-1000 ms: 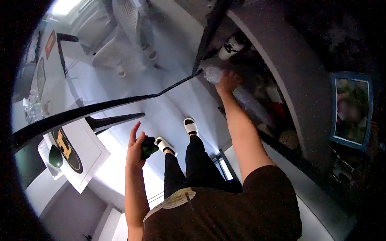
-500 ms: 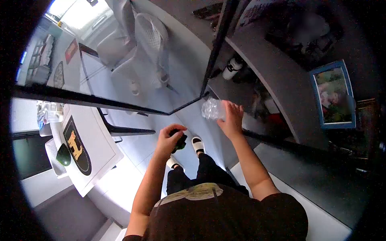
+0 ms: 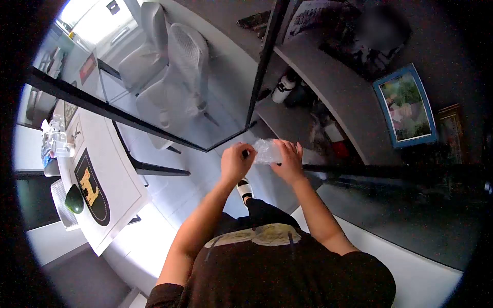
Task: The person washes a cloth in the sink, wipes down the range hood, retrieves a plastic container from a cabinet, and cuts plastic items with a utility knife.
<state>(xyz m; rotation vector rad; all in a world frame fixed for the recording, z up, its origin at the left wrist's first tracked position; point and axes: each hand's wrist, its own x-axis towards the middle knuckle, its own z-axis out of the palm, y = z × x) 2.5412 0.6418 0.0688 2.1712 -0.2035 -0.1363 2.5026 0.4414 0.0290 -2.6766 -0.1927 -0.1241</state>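
Observation:
A clear, crinkled plastic container (image 3: 266, 152) is held in front of me, its exact kind hard to make out. The fingers and thumb of my right hand (image 3: 288, 160) are closed on its right side. My left hand (image 3: 236, 163) is curled at the container's left edge, fingertips close to it; I cannot tell whether they touch. A small dark bit (image 3: 245, 153) shows between the left fingers. It is part of a dark, greenish, crumpled thing that the hand now mostly hides.
On the left stands a white table (image 3: 116, 192) with a dark oval mat (image 3: 93, 187) and a green rounded item (image 3: 74, 199). A black-framed glass panel (image 3: 251, 97) rises ahead. To the right are a curved shelf (image 3: 321, 77) and a blue picture frame (image 3: 434, 134).
My left hand has moved right and up with the dark thing, coming beside the container. My right hand and the container have shifted slightly left and down. The view has turned a little.

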